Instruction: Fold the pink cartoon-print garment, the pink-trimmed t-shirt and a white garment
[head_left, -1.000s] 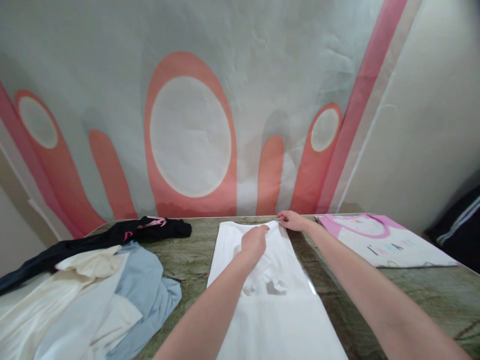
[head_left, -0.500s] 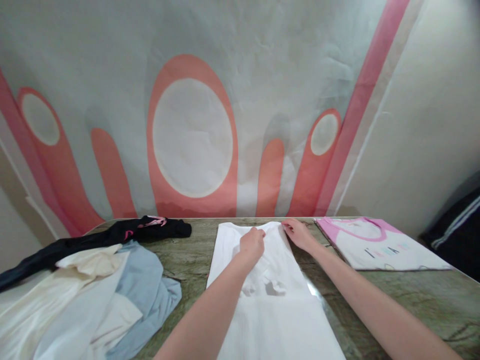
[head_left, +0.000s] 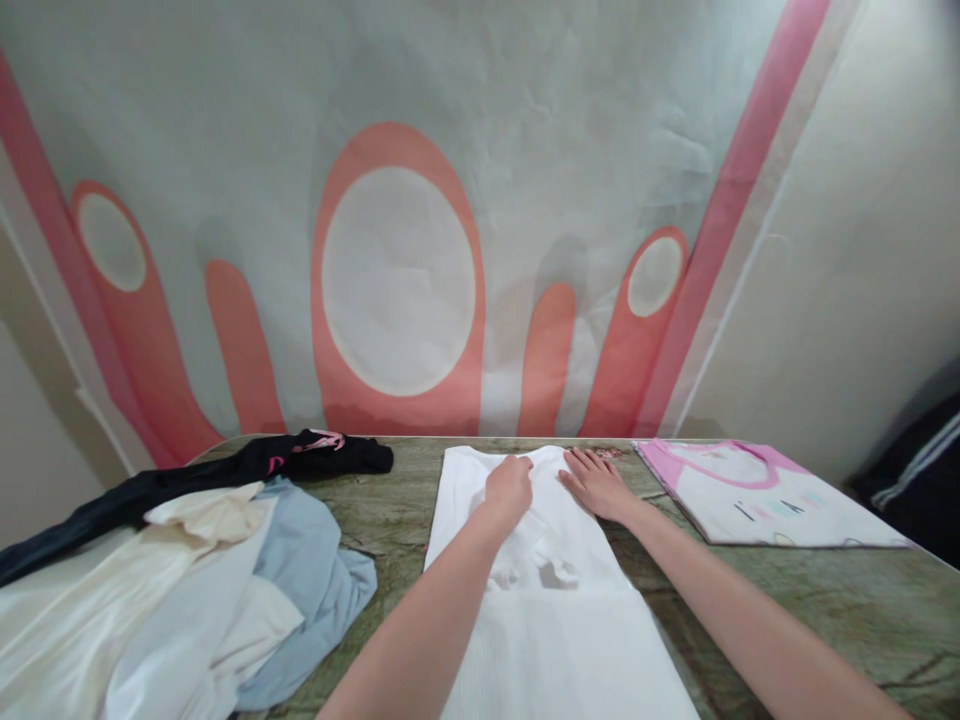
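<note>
A white garment (head_left: 555, 620) lies lengthwise on the green marbled table (head_left: 825, 600), its far end near the wall. My left hand (head_left: 508, 488) rests on the garment's far end with its fingers curled down onto the cloth. My right hand (head_left: 596, 482) lies flat on the garment's far right corner, fingers stretched out. A small fold of the cloth rumples up just behind my left wrist.
A heap of clothes sits at the left: a black garment with pink print (head_left: 225, 475), a cream piece (head_left: 112, 590) and a light blue one (head_left: 315, 590). A folded white and pink shirt (head_left: 757, 490) lies at the right. A painted wall rises behind the table.
My right hand has let go of its pinch at the garment's far right edge, slid slightly nearer and now lies flat on the cloth. My left hand has barely moved.
</note>
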